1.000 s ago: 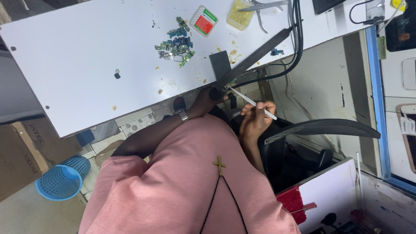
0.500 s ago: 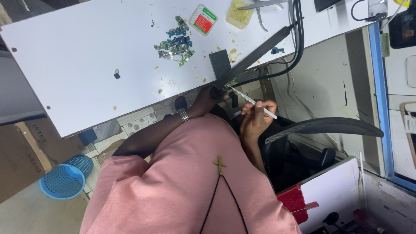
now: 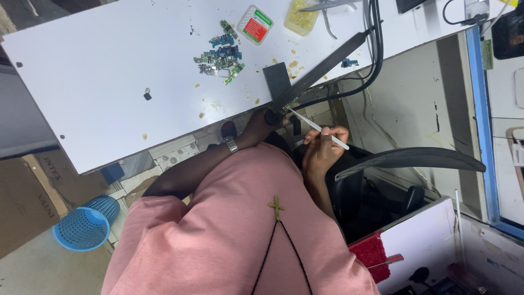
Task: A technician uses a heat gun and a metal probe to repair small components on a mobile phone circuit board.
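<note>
A wide, smooth white table (image 3: 109, 82), flecked with brown spots, fills the upper left of the head view, its edge running on a slant above a person in a soft pink cotton shirt (image 3: 229, 240) who wears a thin black cord with a small gold cross (image 3: 276, 207). A curved black plastic chair armrest (image 3: 409, 158) juts out at right, and a round blue plastic mesh basket (image 3: 86, 223) sits on the floor at lower left beside brown cardboard boxes (image 3: 27, 202). A long, flat dark bar (image 3: 322, 68) lies slanted across the table edge, with black cables (image 3: 374, 38) looping past it. The left hand (image 3: 268, 121), a metal watch (image 3: 231, 144) on its wrist, is closed on a dark part at the bar's lower end, just under the table edge; exactly what it grips cannot be made out. The right hand (image 3: 321, 148) has its fingers pinched together on slim silver metal tweezers (image 3: 316, 127), the tips pointing up toward the left hand's piece. On the table above lie a scatter of small green and blue circuit boards (image 3: 221, 54), a flat dark rectangular piece (image 3: 277, 80), a small red-and-green tin (image 3: 255, 24) and a yellowish clear tub (image 3: 300, 16). Against the frame half a second earlier, both hands hold the same grips and the tweezers keep their slant; nothing on the table has shifted
</note>
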